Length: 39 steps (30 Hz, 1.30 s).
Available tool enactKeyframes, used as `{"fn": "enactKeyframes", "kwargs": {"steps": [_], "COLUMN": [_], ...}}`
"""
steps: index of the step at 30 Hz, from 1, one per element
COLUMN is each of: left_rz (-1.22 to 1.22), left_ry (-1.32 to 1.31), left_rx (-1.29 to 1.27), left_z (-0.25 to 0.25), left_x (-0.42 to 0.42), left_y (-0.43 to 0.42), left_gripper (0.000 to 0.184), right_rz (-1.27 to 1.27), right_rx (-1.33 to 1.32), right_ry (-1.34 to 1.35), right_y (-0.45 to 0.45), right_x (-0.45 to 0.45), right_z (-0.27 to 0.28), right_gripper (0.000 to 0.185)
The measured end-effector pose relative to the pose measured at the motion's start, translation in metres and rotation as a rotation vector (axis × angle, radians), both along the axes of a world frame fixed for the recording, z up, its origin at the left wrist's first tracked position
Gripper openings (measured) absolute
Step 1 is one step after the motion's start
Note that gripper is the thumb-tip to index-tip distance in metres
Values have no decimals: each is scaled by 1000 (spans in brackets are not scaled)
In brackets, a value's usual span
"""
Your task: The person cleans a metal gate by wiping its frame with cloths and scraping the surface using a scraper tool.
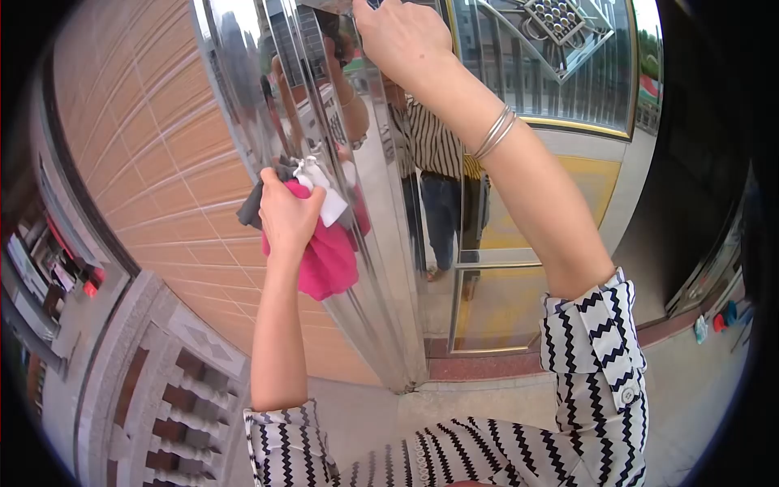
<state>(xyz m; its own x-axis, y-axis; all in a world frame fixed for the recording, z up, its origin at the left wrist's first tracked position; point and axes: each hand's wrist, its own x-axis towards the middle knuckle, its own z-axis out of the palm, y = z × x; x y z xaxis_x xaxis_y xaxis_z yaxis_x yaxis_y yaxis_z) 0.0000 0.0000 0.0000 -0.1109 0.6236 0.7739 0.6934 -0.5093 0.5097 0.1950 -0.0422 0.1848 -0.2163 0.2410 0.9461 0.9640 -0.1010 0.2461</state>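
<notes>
1. The left hand has its thumb and fingers closed on a bundle: pink cloth hanging lowest, white cloth by the thumb, dark grey cloth poking out on the far side
2. The right hand is raised to the top edge of the view, fingers bent; their tips are partly cut off, so I cannot tell whether they grip anything
3. The bundle is beside the polished metal column; contact between them is unclear. A pinch across all three layers would stop the white one slipping, and gathering the loose pink end would keep it from dragging
4. The right forearm, with its thin bangles, reaches across the door; a light touch suits such shiny metal, with the bangles kept off it
5. Farther out are the tiled wall and the stone balustrade
</notes>
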Motion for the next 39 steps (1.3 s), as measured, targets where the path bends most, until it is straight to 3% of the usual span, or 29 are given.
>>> {"fn": "enactKeyframes", "kwargs": {"steps": [14, 39], "left_rz": [-16, 6], "left_ry": [27, 44], "left_rx": [50, 112], "left_z": [7, 3], "left_x": [-7, -8], "left_y": [-1, 6], "left_gripper": [55, 56], "right_rz": [32, 38], "right_rx": [9, 25], "right_ry": [-41, -27], "right_y": [-10, -3], "right_x": [2, 2], "right_z": [-1, -1], "right_gripper": [15, 16]}}
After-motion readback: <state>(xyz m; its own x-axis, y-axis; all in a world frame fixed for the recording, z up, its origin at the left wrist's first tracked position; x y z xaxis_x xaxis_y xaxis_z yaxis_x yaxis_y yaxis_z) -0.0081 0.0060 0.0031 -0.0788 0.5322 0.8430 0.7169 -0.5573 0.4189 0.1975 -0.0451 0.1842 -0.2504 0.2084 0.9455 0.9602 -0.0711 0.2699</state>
